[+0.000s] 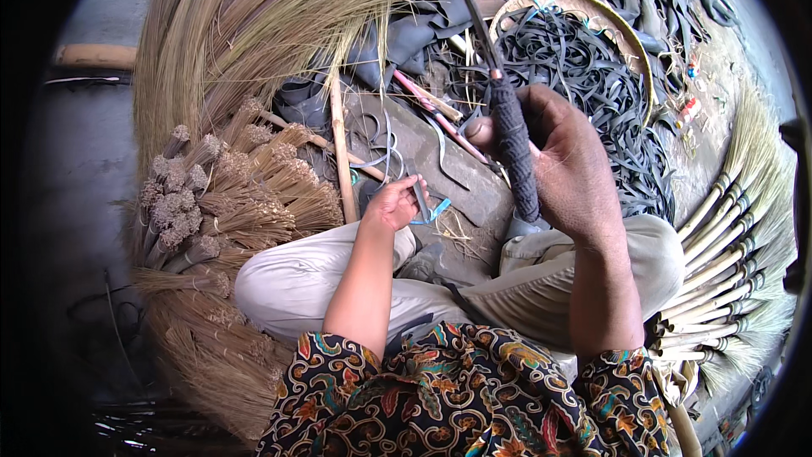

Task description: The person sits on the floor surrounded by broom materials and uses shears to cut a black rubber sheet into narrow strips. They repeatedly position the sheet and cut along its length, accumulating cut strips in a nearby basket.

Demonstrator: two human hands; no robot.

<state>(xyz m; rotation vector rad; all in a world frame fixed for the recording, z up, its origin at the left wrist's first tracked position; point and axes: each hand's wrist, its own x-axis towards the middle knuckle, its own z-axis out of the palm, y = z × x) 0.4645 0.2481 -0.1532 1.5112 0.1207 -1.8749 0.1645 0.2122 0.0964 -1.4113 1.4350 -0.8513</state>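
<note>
While you sit cross-legged on the floor (85, 161), your right hand (567, 161) is closed around a long tool with a dark wrapped handle (514, 152), its thin metal blade pointing up and away from you across the round woven basket (622, 34). That basket, heaped with black rubber strips (575, 68), is your landmark: the tool is held up in front of its near left edge. Your left hand (393, 203) sits lower and further left of the basket, fingers curled on a thin strip (423, 199), with a bit of blue tape (436, 213) just beside it. Far to the left of the basket lie tied grass bundles (220, 195) and a large fan of loose grass (254, 25). To the right of the basket and nearer you, finished brooms (727, 262) lie side by side by your right knee. A wooden stick (341, 152) lies between the bundles and the basket.
</note>
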